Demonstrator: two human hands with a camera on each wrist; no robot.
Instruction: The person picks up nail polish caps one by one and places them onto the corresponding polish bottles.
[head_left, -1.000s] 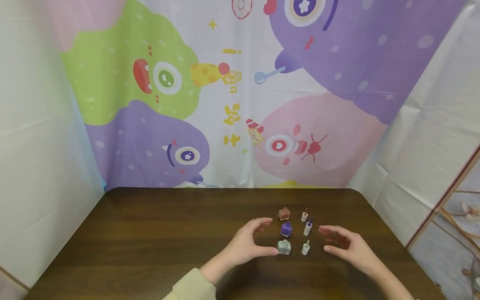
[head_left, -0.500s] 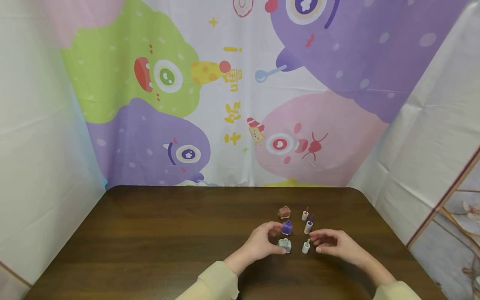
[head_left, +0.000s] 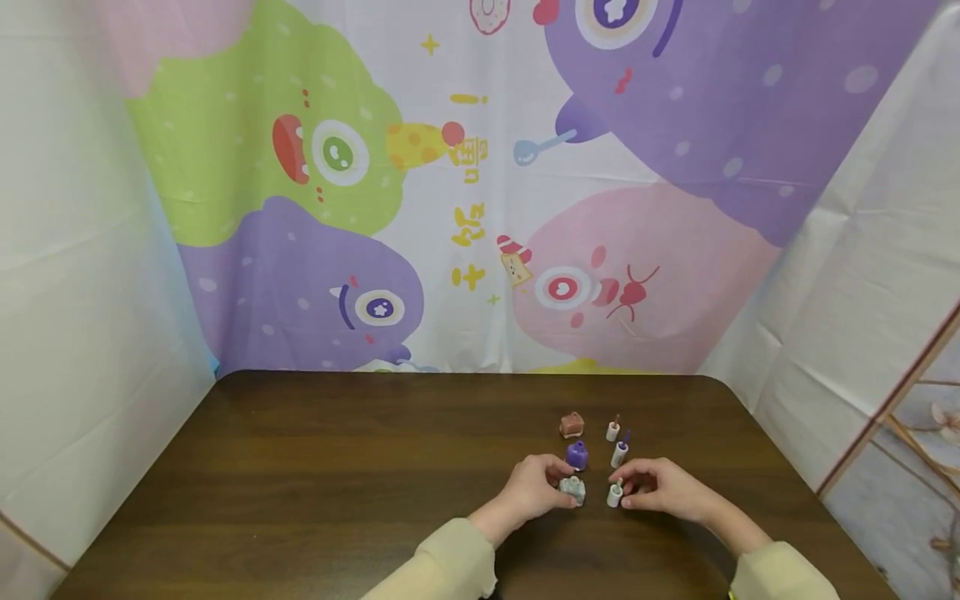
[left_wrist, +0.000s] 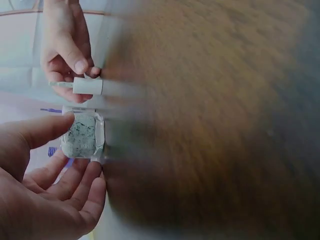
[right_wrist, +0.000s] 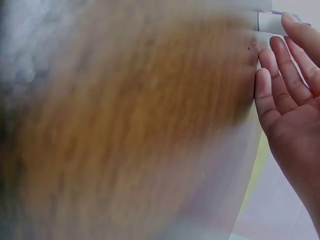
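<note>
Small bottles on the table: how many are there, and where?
3: the copper boxy bottle at the back, the purple rounded bottle in the middle, and the speckled grey-green square bottle at the left hand.

1. Speckled bottle (head_left: pixel 573 490): squat, squarish, pale green flecked with dark green, a clear rim round its base; cap off, upright, just beside the purple bottle (head_left: pixel 577 456) on the near side
2. White cap (head_left: pixel 614 497): a small cylinder standing upright, green-coated brush (left_wrist: pixel 61 84) pointing up; nearer and to the right of the purple bottle
</note>
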